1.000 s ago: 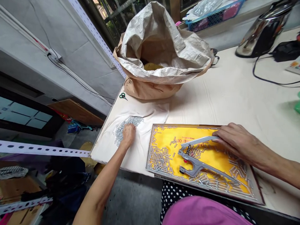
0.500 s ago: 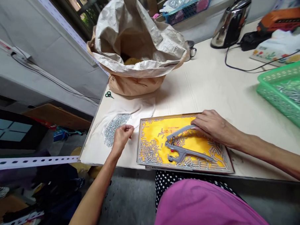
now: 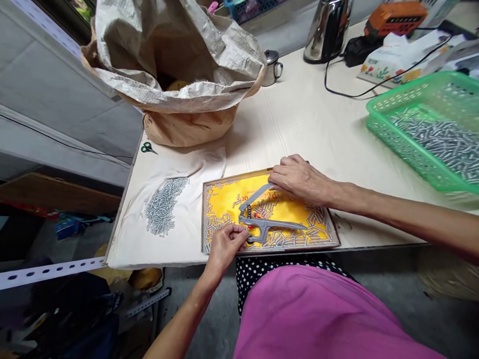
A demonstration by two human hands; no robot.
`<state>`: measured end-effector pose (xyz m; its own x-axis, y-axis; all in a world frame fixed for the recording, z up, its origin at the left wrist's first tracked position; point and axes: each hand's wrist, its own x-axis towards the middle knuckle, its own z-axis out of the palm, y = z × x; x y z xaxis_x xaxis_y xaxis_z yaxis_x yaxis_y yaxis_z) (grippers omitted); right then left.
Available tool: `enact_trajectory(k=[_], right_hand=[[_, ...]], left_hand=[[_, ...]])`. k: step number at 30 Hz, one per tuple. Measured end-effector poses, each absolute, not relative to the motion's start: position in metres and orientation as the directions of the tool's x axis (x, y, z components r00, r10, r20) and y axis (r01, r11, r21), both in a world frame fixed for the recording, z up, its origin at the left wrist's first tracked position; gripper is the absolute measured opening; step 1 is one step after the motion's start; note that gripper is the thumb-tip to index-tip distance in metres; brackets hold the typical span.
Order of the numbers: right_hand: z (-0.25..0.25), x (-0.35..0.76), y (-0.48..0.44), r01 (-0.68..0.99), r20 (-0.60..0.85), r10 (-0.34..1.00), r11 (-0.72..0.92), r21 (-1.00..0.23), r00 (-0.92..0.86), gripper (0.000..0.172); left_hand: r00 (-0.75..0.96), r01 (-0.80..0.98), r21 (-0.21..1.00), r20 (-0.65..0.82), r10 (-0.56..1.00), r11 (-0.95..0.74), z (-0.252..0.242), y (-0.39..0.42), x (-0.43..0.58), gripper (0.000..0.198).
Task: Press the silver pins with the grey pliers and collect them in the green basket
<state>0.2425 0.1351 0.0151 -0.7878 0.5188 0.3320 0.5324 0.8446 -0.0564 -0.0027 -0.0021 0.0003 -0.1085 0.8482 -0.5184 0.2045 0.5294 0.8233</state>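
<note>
My right hand [image 3: 293, 176] is closed round the upper handle of grey spring-loaded press pliers [image 3: 275, 224], whose handles are spread apart. The pliers lie over a shallow tray [image 3: 203, 217] with a yellow lining and many small silvery metal pieces [image 3: 217, 221]. At the jaws of the pliers, my left hand [image 3: 229, 241] pinches with thumb and forefinger; whatever is between the fingertips is too small to make out. To the left, a heap of small metal pieces [image 3: 162, 205] is spread on a white cloth [image 3: 128, 230].
A large open sack [image 3: 190, 125] stands at the back left, near green-handled scissors [image 3: 148, 147]. On the right is a green basket [image 3: 399, 149] of metal pieces. Behind are a lidded metal cup [image 3: 270, 69], a kettle [image 3: 327, 30] and a black cord [image 3: 346, 94].
My left hand has moved right, from beside the heap on the cloth to the jaws of the pliers. My right hand keeps its hold. The camera view has shifted to the right.
</note>
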Motion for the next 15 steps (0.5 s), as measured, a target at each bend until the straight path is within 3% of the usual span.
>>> enact_trajectory(k=[9, 15], right_hand=[[0.0168, 0.2380, 0.1346, 0.521, 0.379, 0.482, 0.853, 0.002, -0.790, 0.031], [0.0168, 0.2382, 0.1301, 0.540, 0.380, 0.489, 0.841, 0.033, -0.785, 0.024]], left_hand=[[-0.061, 0.283, 0.762, -0.591, 0.804, 0.582, -0.0004, 0.0025, -0.0039, 0.024], [-0.008, 0.325, 0.747, -0.611, 0.792, 0.580, 0.0003, 0.0051, -0.0068, 0.027]])
